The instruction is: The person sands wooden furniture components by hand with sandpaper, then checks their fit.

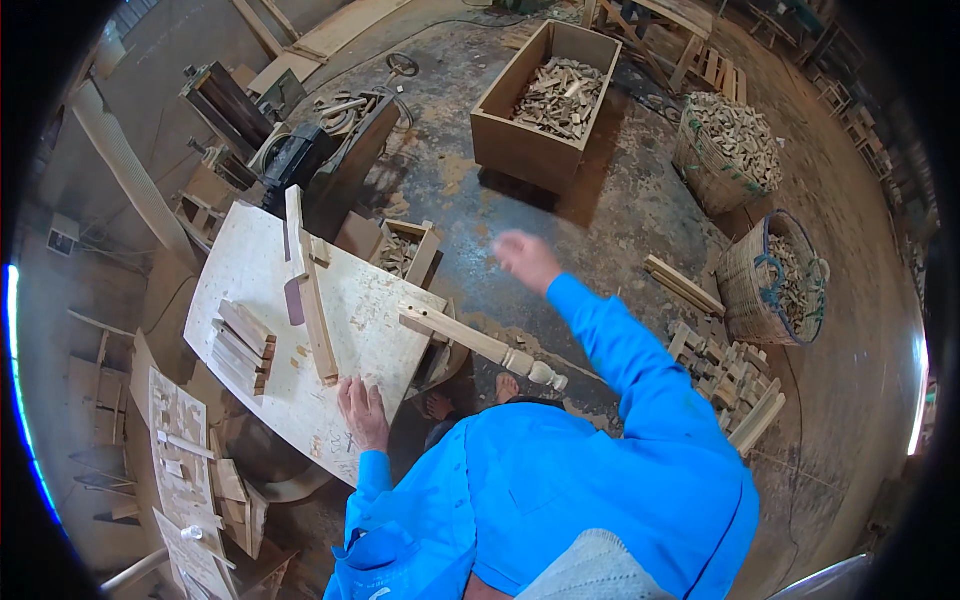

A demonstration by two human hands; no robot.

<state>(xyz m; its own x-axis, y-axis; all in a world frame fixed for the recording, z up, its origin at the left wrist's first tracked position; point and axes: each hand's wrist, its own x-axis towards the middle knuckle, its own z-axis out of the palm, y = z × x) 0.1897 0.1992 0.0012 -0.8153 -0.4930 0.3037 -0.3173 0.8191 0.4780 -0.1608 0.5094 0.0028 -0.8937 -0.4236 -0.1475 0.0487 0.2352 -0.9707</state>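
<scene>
My left hand [362, 412] lies on the pale board tabletop [370, 300] with its fingers stretched out, close to the near end of a long wooden strip [317, 325]. My right hand [527, 260] is raised out over the floor, blurred by motion, so its fingers cannot be made out. Between my two arms a turned wooden leg [480, 342] rests with its square, drilled end on the tabletop edge, and its rounded end juts out beside my body. Farther left on the board sits a small group of cut wooden pieces [240, 340].
A large wooden box [530, 150] of offcuts stands ahead. Two woven baskets [715, 180] of offcuts are at the right, above a stack of wooden pieces [725, 370]. A dark motor [298, 160] and machinery stand beyond the board. A small crate [408, 248] adjoins its far edge.
</scene>
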